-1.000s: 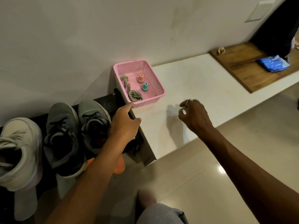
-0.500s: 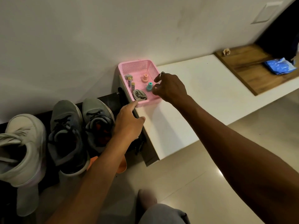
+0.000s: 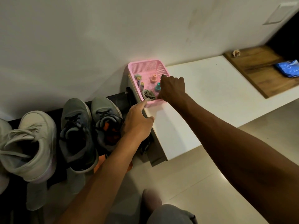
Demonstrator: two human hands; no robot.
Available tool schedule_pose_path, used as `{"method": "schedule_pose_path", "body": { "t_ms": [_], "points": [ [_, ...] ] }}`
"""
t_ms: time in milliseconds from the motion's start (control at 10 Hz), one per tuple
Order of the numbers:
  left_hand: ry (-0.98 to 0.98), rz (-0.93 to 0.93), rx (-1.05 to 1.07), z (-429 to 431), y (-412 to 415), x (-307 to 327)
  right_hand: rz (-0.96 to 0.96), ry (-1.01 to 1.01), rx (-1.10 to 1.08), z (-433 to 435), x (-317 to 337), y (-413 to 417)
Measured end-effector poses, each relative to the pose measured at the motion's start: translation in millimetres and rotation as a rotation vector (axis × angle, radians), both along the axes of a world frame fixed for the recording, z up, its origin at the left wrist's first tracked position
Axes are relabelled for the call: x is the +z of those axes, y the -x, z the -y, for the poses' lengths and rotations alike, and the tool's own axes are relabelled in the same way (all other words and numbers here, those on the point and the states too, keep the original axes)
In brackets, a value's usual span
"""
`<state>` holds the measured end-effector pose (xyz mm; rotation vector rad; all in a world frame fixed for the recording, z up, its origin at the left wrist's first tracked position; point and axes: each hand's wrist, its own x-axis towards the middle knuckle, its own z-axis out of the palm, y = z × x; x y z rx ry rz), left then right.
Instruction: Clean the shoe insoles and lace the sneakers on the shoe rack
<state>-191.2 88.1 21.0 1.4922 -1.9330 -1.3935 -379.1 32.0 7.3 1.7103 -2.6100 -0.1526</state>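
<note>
Hands at work by the shoe rack (image 3: 118,97): your right hand (image 3: 172,89) is reaching down into the pink basket (image 3: 145,67), knuckles up and fingers curling toward the grey shoelace bundle (image 3: 148,95). The tips are hiding under the hand, so whether they are pinching the bundle cannot be told. Your left hand (image 3: 137,122) is resting spread, holding nothing, on the corner of the white ledge (image 3: 202,94), its forefinger pointing at the basket's near corner. Batteries (image 3: 140,83), a pink cone (image 3: 153,78) and a teal cone (image 3: 157,86) are lying in the basket beside the bundle. Grey sneakers (image 3: 76,131) and a pale sneaker (image 3: 30,147) are sitting side by side on the black rack, left of the ledge. Farther right, a blue packet (image 3: 288,70) is lying on a wooden board (image 3: 258,68) by the pale wall (image 3: 97,38), glossy floor tiles (image 3: 186,183) gleaming below.
</note>
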Motion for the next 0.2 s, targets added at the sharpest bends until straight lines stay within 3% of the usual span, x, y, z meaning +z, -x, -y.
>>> {"method": "schedule_pose_path", "body": {
  "t_ms": [200],
  "points": [
    [0.015, -0.048, 0.013, -4, -6, 17, 0.011, 0.034, -0.003, -9, 32, -7]
  ]
}}
